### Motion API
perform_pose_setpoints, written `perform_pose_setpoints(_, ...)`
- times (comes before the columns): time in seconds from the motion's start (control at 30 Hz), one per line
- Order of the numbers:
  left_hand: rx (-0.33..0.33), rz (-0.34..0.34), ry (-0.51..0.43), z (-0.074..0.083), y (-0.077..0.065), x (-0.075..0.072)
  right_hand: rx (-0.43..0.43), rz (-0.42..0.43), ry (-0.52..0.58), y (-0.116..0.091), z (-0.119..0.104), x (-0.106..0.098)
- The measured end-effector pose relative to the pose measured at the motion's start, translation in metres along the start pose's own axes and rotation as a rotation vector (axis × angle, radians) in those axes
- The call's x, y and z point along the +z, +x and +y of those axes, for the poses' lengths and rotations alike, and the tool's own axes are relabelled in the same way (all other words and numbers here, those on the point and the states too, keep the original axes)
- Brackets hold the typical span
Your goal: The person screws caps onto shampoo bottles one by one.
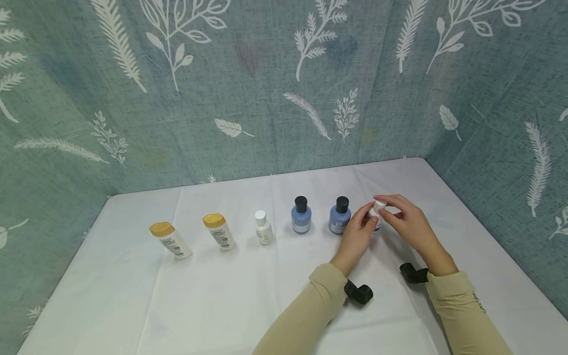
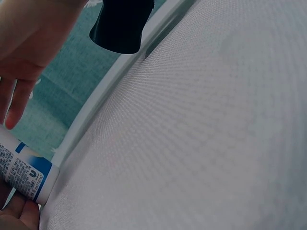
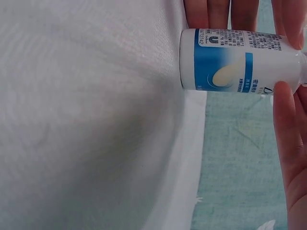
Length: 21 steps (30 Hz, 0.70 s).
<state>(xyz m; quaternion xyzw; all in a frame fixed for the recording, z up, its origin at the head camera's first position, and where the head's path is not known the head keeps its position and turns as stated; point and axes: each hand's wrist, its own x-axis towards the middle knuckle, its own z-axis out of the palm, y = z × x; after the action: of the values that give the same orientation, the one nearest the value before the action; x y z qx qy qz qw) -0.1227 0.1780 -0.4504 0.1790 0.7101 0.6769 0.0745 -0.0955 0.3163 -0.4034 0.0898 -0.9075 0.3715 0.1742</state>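
Note:
A small white toiletry bottle with a blue label (image 3: pixel 225 62) stands upright on the table at the right of the row. My left hand (image 1: pixel 356 237) holds its body; in the left wrist view, the fingertips (image 2: pixel 29 214) lie against the label near the base. My right hand (image 1: pixel 408 224) pinches the white cap (image 1: pixel 379 203) from above between thumb and fingers. In the right wrist view, a right-hand finger (image 3: pixel 285 110) touches the bottle's shoulder, and the cap is mostly cut off by the frame edge.
Left of my hands stand two blue bottles with black caps (image 1: pixel 339 217) (image 1: pixel 301 217), a white bottle (image 1: pixel 264 229), and two white bottles with yellow caps (image 1: pixel 219 231) (image 1: pixel 170 240). A black wrist device (image 1: pixel 358 293) sits on each wrist. A leaf-patterned cloth (image 1: pixel 266 123) hangs behind the white table (image 1: pixel 222 305).

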Motion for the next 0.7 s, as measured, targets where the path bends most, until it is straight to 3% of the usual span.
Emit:
perform_pose_setpoints(0.23,-0.014,0.012,0.001,0.027,-0.010,-0.005,-0.019,0.009,0.001,0.000,0.000,-0.001)
perform_pose_setpoints(0.47,-0.012,0.000,0.012,0.001,-0.001,0.000,-0.002,0.014,0.015,0.000,-0.002,0.000)
perform_pose_setpoints(0.7,0.019,0.010,0.022,-0.004,0.000,0.000,-0.003,0.026,0.015,0.000,-0.001,-0.001)
